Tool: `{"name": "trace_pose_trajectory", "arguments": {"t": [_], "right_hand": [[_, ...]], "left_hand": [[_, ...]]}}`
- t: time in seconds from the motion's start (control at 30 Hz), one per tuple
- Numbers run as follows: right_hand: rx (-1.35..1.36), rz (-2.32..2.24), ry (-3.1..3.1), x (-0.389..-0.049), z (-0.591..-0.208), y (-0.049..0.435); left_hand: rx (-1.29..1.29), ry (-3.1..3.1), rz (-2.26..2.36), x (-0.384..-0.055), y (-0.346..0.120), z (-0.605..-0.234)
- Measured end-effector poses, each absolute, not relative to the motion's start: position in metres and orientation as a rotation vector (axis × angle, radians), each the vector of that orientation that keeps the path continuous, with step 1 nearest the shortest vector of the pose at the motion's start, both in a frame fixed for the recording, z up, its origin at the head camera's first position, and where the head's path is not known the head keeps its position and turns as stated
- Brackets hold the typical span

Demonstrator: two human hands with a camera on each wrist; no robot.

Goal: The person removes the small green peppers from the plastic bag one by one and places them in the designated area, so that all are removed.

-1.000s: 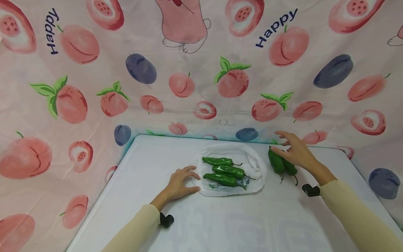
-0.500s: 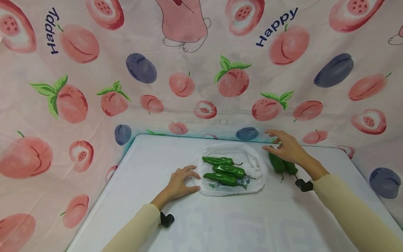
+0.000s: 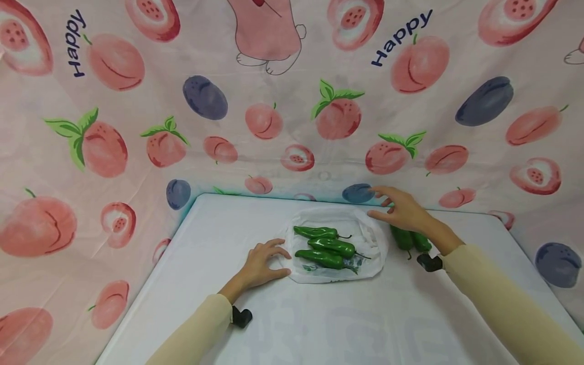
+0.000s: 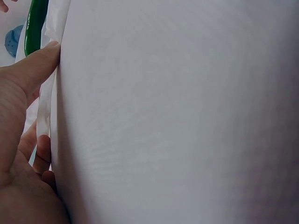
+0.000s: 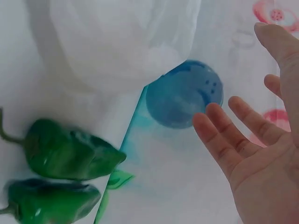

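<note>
A white plastic bag [image 3: 301,279] lies with its mouth open on the table, with three green peppers [image 3: 331,247] in it. My left hand [image 3: 260,266] rests at the bag's left edge, thumb and fingers spread apart along it. In the left wrist view the thumb [image 4: 39,65] lies against the bag's edge [image 4: 44,107], and one green pepper [image 4: 35,28] shows beyond. My right hand [image 3: 399,210] is held in the air to the right of the bag, nothing in it, fingers spread. Below it lie two more green peppers [image 5: 72,151], partly hidden by the hand in the head view.
The white table [image 3: 347,324] ends at a back edge against a pink hanging cloth [image 3: 283,91] printed with fruit. Both wrists carry small black devices [image 3: 242,317]. The cloth also falls along the left and right sides of the table.
My right hand has moved left, from over the two loose peppers towards the bag's right side. My left hand and the peppers in the bag have stayed in place.
</note>
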State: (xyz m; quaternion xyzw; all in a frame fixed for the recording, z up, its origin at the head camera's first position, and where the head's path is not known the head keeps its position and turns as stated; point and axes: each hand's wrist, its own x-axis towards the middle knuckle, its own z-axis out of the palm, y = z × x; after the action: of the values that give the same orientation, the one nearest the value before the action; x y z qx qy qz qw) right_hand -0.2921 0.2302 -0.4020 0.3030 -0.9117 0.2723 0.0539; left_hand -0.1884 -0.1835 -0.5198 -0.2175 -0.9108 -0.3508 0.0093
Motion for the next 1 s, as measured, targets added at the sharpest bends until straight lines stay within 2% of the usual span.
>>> {"name": "trace_pose_trajectory", "arguments": {"t": [1.0], "right_hand": [[1.238,1.117,-2.977,-0.306,-0.414,0.145]], "left_hand": [[-0.680,-2.849,-1.124,-0.188,-0.184,-0.516]]}}
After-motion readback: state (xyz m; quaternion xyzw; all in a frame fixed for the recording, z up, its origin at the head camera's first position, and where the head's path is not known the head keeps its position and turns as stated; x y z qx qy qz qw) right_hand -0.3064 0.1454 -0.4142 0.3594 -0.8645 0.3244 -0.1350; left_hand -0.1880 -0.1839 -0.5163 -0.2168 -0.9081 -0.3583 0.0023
